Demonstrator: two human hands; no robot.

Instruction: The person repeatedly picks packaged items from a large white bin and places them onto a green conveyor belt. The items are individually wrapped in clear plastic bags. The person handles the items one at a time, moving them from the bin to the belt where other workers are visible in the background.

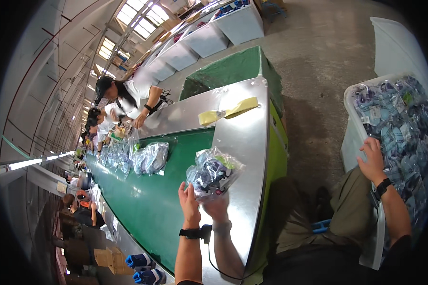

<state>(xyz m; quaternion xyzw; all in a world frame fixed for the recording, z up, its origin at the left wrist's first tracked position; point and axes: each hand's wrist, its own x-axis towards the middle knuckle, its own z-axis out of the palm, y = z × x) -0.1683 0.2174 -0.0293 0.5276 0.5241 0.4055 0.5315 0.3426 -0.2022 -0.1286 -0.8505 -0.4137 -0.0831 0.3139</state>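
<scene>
- A co-worker in a dark top [83, 216] is sitting at the far left, across the belt.
- Cardboard boxes [111, 260] are standing below that co-worker, near two blue shoes [145, 277] lying at the belt's near side.
- A standing co-worker in a white top and black cap [140, 95] is leaning over the far side, hands working close to the belt.
- More bagged shoes [150, 157] are lying in a row on the green belt [142, 209]; a small white label is showing on the nearest, its print too small to read.
- The left hand [189, 206] is reaching up beside the bag, fingers parted and not closing round anything; whether the fingertips are touching the plastic, I cannot tell.
- A clear bag of dark shoes [213, 175] is lying where the belt is meeting the steel desk [240, 142], a bright green patch showing through.
- Yellow tape [242, 106] is crossing the desk's far rim, while a green bin [266, 71] is standing close behind.
- The wearer's legs [349, 204] are filling the space between desk and tub.
- The right hand [373, 159] is hovering at the rim of a white tub [351, 135], its grip spreading loosely above packed bags [399, 137]; white labels [374, 112] are showing there, one apparently barcoded.
</scene>
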